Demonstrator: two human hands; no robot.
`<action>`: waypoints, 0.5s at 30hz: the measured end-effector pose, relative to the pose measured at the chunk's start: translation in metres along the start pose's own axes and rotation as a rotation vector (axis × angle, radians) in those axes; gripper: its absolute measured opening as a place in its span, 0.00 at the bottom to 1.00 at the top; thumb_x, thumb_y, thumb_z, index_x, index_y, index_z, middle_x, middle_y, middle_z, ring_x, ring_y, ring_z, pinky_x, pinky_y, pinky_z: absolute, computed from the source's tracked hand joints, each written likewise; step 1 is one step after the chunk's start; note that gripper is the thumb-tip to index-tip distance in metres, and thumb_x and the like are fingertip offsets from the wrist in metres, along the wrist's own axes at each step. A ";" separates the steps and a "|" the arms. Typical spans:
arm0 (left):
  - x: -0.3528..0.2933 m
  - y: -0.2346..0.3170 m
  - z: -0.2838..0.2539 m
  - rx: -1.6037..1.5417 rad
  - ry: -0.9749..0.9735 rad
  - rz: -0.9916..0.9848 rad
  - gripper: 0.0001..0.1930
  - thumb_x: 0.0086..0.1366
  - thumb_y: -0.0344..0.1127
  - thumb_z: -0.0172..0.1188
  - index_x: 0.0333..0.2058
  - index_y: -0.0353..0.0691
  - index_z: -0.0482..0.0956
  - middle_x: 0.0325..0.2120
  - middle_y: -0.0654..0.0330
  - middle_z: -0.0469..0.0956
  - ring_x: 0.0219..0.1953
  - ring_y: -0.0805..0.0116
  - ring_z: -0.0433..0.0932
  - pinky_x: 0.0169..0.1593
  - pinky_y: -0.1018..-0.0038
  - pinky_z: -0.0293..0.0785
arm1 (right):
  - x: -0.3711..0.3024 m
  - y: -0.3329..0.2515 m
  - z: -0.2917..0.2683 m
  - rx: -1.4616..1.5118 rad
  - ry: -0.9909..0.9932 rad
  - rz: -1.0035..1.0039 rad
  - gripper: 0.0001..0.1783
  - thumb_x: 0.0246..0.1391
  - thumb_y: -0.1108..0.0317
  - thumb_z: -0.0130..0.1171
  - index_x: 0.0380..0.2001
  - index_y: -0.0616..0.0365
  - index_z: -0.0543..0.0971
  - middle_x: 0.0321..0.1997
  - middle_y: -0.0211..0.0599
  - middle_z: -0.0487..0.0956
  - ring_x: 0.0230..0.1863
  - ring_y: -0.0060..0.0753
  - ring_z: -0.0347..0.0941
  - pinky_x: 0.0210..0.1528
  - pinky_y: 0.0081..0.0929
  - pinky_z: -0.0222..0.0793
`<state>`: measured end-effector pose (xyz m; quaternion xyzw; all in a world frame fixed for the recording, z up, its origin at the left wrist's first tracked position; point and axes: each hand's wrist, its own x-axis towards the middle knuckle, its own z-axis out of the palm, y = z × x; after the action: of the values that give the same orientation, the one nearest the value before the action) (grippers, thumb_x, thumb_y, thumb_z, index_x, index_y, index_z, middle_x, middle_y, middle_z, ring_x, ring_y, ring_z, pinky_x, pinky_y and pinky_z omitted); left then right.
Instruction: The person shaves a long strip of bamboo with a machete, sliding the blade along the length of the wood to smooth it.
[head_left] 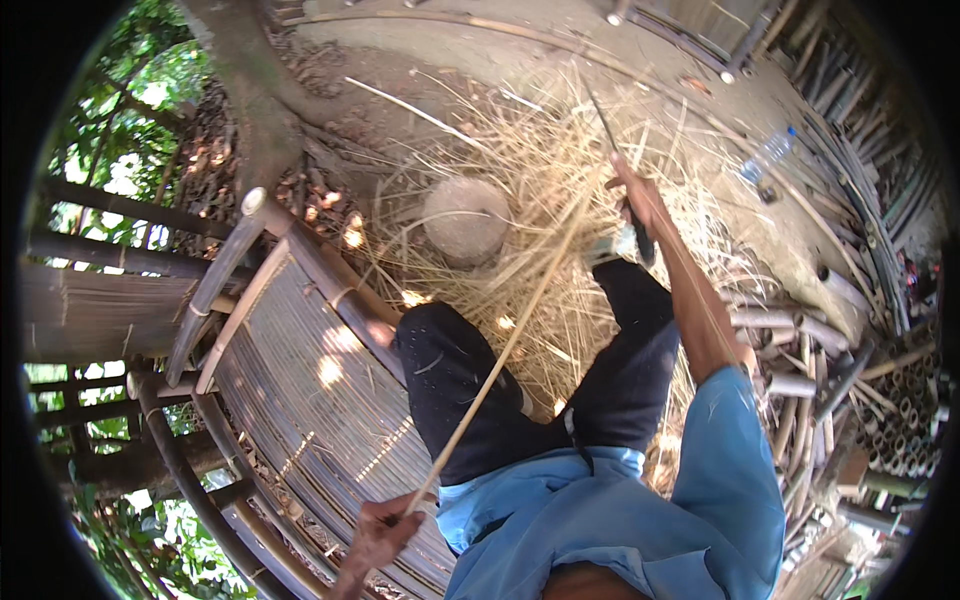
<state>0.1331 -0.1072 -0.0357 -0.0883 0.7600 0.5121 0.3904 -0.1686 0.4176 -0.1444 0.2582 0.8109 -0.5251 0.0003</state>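
Note:
A long, thin bamboo strip slants across my lap. My left hand, low beside the bench, is closed around its near end. Toward the top, its far end passes close to my right hand, which grips a knife with a long narrow blade and a dark handle. The blade points up and away, with my index finger stretched along it. Whether the strip touches the blade or my right fingers I cannot tell. Pale bamboo shavings are heaped between and beyond my knees.
A round stone-like block stands among the shavings. On my left is a slatted bamboo bench, with a tree trunk behind it. A plastic bottle lies at the right, near bamboo poles and stacked cut tubes.

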 end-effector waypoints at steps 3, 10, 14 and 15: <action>0.014 -0.025 -0.055 -0.048 -0.073 0.076 0.15 0.66 0.30 0.60 0.50 0.38 0.84 0.12 0.70 0.68 0.14 0.82 0.62 0.20 0.77 0.59 | -0.016 0.018 0.027 0.476 -0.132 0.075 0.30 0.59 0.40 0.61 0.42 0.59 0.75 0.21 0.38 0.76 0.10 0.21 0.64 0.13 0.21 0.62; -0.011 -0.005 -0.054 0.516 0.794 0.702 0.14 0.66 0.37 0.64 0.46 0.37 0.85 0.18 0.61 0.76 0.20 0.66 0.73 0.29 0.63 0.72 | -0.053 0.017 0.110 0.825 -0.213 0.350 0.12 0.69 0.58 0.54 0.37 0.54 0.69 0.18 0.27 0.66 0.13 0.22 0.61 0.13 0.24 0.63; 0.057 0.012 0.001 0.268 0.513 0.409 0.23 0.69 0.41 0.61 0.57 0.33 0.76 0.34 0.52 0.82 0.32 0.62 0.80 0.37 0.63 0.76 | -0.081 0.004 0.150 0.870 -0.239 0.418 0.10 0.69 0.59 0.53 0.39 0.54 0.69 0.19 0.29 0.68 0.14 0.22 0.62 0.13 0.24 0.62; 0.086 0.017 0.008 0.112 0.486 0.376 0.27 0.70 0.43 0.60 0.61 0.31 0.72 0.39 0.50 0.83 0.35 0.61 0.82 0.40 0.63 0.77 | -0.092 0.001 0.155 0.856 -0.250 0.416 0.11 0.69 0.59 0.54 0.39 0.55 0.69 0.19 0.30 0.70 0.14 0.21 0.63 0.13 0.24 0.62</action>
<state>0.0700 -0.0695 -0.0838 -0.0442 0.8610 0.4967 0.1000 -0.1301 0.2474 -0.1897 0.3265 0.4475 -0.8269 0.0962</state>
